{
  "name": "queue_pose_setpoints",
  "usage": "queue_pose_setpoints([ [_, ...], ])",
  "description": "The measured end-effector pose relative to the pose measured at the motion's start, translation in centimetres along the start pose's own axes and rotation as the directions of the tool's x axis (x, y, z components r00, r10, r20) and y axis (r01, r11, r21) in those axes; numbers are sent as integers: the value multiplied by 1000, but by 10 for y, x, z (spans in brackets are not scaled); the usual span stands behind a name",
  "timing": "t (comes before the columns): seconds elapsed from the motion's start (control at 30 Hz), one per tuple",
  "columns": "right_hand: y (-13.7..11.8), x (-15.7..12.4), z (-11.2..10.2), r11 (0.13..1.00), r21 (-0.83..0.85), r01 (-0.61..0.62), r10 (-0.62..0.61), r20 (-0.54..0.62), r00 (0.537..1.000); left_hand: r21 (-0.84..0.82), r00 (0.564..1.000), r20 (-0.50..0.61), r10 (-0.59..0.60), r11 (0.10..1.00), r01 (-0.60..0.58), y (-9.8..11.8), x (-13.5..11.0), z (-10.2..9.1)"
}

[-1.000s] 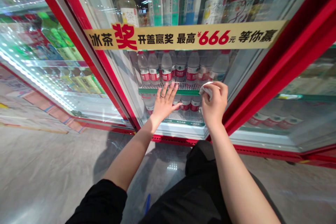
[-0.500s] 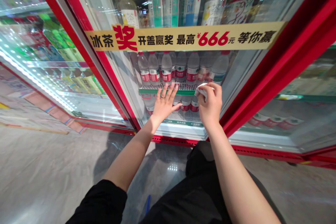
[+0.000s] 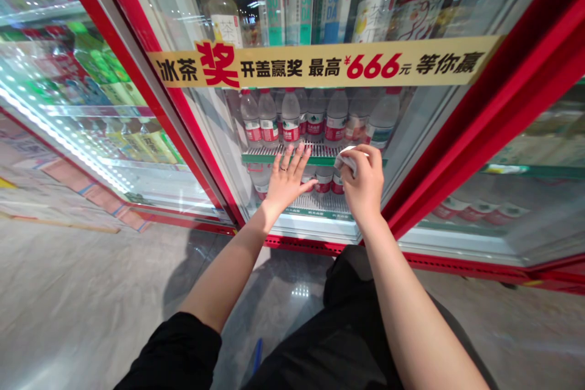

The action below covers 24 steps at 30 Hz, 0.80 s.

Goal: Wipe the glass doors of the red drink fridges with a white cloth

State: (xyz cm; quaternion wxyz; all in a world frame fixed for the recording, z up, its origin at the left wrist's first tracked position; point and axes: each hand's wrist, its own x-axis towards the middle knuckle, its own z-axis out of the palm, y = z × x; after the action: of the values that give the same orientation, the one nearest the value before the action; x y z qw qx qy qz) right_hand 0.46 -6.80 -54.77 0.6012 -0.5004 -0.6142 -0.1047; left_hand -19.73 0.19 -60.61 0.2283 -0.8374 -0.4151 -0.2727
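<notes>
A small white cloth (image 3: 346,158) is bunched in the right hand (image 3: 363,186), fingers curled tight around it, pressed to the lower part of the glass fridge door (image 3: 214,134). Just left, the left hand (image 3: 287,180) lies flat on the glass, fingers spread. Behind the pane stand water bottles (image 3: 291,117) on a shelf; a yellow banner (image 3: 320,64) crosses above. Wiping well likely needs even pressure and overlapping strokes.

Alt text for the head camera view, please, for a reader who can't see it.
A person's right hand presses a small white cloth against the glass door of a red-framed drinks fridge, while the left hand rests flat on the glass beside it. Behind the glass stand rows of water bottles, under a yellow banner with Chinese text and "666".
</notes>
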Motion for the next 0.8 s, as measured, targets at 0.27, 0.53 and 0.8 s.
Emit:
queue_pose_setpoints([
  [0.27,4,3,-8,1000,-28,-6,4,-87,996,14,1000,-18,7,1000,-7,0,0,1],
  [0.53,2,-1,-1,999,33,8,-9,15,1000,14,1000,-13,4,1000,-4,0,0,1],
  [0.8,6,0,-9,999,-36,-22,19,-79,997,0,1000,-4,-1,1000,1,-1,0,2],
])
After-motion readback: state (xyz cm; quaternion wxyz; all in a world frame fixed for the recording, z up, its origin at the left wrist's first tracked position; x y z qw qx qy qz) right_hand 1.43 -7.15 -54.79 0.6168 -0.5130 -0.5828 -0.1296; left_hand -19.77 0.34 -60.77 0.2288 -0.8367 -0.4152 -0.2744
